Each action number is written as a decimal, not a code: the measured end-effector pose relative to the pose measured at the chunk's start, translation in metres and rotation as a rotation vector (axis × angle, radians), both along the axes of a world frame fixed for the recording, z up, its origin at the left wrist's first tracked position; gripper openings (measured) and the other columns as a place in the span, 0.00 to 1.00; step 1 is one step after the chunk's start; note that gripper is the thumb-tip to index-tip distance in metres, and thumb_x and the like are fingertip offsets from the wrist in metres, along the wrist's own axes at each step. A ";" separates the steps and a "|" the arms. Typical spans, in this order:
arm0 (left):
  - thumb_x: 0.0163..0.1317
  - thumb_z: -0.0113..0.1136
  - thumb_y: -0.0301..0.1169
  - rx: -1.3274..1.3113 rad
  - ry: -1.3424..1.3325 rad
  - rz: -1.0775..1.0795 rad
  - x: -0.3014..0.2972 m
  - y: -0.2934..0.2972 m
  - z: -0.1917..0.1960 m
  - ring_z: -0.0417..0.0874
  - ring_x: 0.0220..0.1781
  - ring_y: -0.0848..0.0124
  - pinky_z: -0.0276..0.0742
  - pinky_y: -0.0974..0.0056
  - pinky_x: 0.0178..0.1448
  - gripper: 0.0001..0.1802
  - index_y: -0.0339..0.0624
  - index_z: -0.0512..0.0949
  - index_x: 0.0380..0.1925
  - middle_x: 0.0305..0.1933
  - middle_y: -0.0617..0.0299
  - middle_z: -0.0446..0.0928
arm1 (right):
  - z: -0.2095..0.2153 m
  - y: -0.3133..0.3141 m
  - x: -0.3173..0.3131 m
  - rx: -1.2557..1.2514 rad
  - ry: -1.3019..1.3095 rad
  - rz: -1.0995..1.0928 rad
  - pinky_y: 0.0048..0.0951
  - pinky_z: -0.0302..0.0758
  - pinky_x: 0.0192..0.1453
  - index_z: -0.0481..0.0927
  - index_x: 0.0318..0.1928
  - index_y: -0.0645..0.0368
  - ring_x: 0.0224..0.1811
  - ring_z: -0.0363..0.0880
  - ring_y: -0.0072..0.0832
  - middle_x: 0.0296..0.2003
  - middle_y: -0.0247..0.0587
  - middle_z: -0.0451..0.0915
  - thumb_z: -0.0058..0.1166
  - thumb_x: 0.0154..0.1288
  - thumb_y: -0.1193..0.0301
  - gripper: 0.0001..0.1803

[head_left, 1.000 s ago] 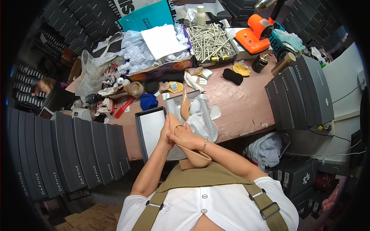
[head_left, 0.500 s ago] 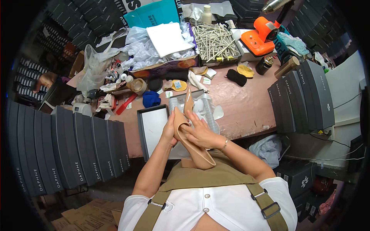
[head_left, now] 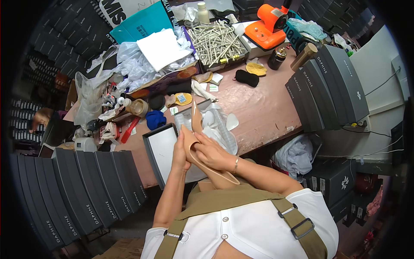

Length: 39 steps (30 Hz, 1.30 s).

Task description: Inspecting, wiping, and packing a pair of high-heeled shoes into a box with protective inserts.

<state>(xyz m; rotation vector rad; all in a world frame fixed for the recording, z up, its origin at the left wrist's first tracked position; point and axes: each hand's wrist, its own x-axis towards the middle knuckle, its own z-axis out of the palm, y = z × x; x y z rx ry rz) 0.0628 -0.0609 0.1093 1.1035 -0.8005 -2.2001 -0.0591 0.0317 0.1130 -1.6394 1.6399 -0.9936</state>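
A beige pointed-toe heeled shoe (head_left: 211, 174) lies in my two hands, its toe pointing away from me and its heel end near my apron. Wrapped round its left side near the toe is my left hand (head_left: 179, 152). My right hand (head_left: 212, 153) bends over the shoe's opening, with some fingertips hidden inside. Just beyond, a second beige shoe (head_left: 196, 117) rests with its toe pointing away, over clear plastic packaging (head_left: 229, 140) and white paper. Left of them sits an open dark shoebox part with a white inside (head_left: 161, 149).
Stacked dark shoeboxes stand at left (head_left: 77, 190) and right (head_left: 330, 88). On the pink table are a box of pale sticks (head_left: 214, 43), an orange device (head_left: 267, 30), a black-and-gold bottle (head_left: 277, 58), a blue cloth (head_left: 155, 120) and a red strip (head_left: 129, 131).
The whole view has turned and shifted. My right hand's fingers, more spread before, now bend further into the shoe's opening. My left hand keeps its hold near the toe.
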 end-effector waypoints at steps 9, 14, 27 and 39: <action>0.63 0.38 0.63 0.327 0.362 0.034 -0.009 0.050 0.032 0.74 0.57 0.51 0.69 0.41 0.61 0.41 0.40 0.63 0.61 0.56 0.47 0.70 | -0.130 0.013 -0.136 0.327 0.404 -0.638 0.39 0.69 0.57 0.76 0.49 0.61 0.55 0.68 0.47 0.51 0.53 0.72 0.61 0.53 0.65 0.23; 0.64 0.36 0.64 0.341 0.288 0.077 0.005 0.044 0.009 0.74 0.57 0.51 0.70 0.41 0.60 0.40 0.40 0.64 0.60 0.55 0.49 0.71 | -0.135 0.007 -0.125 0.140 -0.088 -0.670 0.36 0.74 0.42 0.78 0.30 0.62 0.36 0.77 0.39 0.34 0.47 0.79 0.59 0.53 0.69 0.09; 0.69 0.35 0.58 0.300 0.346 0.127 -0.008 0.041 0.015 0.68 0.63 0.64 0.63 0.57 0.68 0.34 0.43 0.60 0.62 0.61 0.57 0.67 | 0.053 0.001 -0.034 -0.132 0.257 0.273 0.42 0.74 0.35 0.77 0.39 0.63 0.33 0.77 0.47 0.34 0.50 0.75 0.55 0.57 0.71 0.11; 0.68 0.38 0.58 0.264 0.331 0.165 -0.005 0.041 0.019 0.71 0.60 0.65 0.67 0.57 0.65 0.33 0.43 0.63 0.60 0.57 0.58 0.70 | 0.047 -0.006 -0.028 -0.349 0.205 -0.166 0.37 0.74 0.37 0.80 0.41 0.59 0.33 0.76 0.40 0.31 0.42 0.77 0.57 0.53 0.76 0.12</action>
